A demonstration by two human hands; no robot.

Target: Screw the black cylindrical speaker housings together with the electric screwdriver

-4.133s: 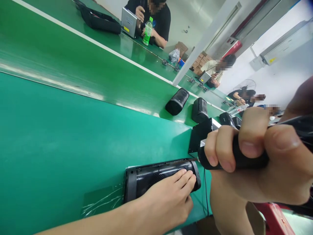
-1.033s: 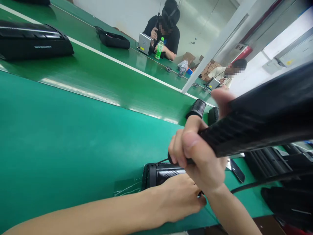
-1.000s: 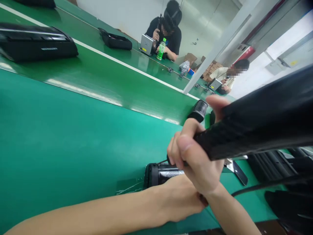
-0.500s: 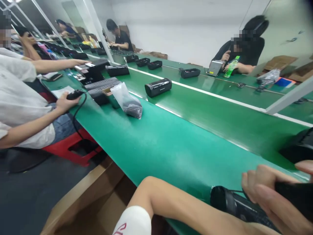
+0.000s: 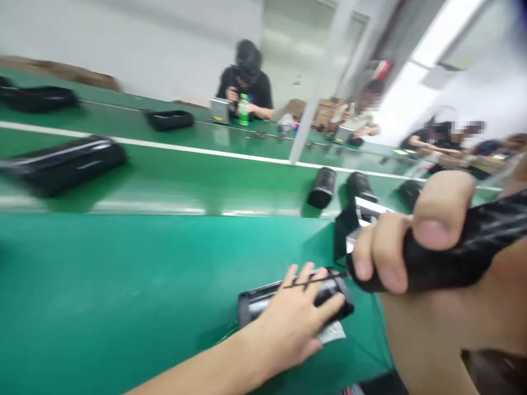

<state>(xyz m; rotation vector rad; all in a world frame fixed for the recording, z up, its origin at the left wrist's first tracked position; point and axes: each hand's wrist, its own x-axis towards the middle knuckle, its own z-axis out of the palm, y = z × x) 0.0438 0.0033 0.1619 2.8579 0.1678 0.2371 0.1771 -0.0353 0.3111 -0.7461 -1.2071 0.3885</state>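
Observation:
My left hand (image 5: 294, 312) lies with spread fingers on a black cylindrical housing (image 5: 257, 300), which rests on the green bench. In my right hand (image 5: 411, 241), large at the right and close to the camera, is a black power screwdriver (image 5: 477, 236). Its thin dark bit points left, over the housing and the fingers of my left hand. A small whitish packet (image 5: 332, 332) sticks out beside the housing, under my left hand's edge. Behind the screwdriver stands a black box (image 5: 345, 233) with pale items on it, partly hidden by my right hand.
More black housings (image 5: 322, 187) lie along the green belt (image 5: 185, 189) beyond the bench; one large housing (image 5: 69, 164) is at the left. A white post (image 5: 307, 129) rises past the belt. Several people sit across it, near a green bottle (image 5: 244, 109).
The view has swung right, and the seated person at the left has gone out of sight. My left hand and the housing now show near the middle, with the screwdriver in plain view.

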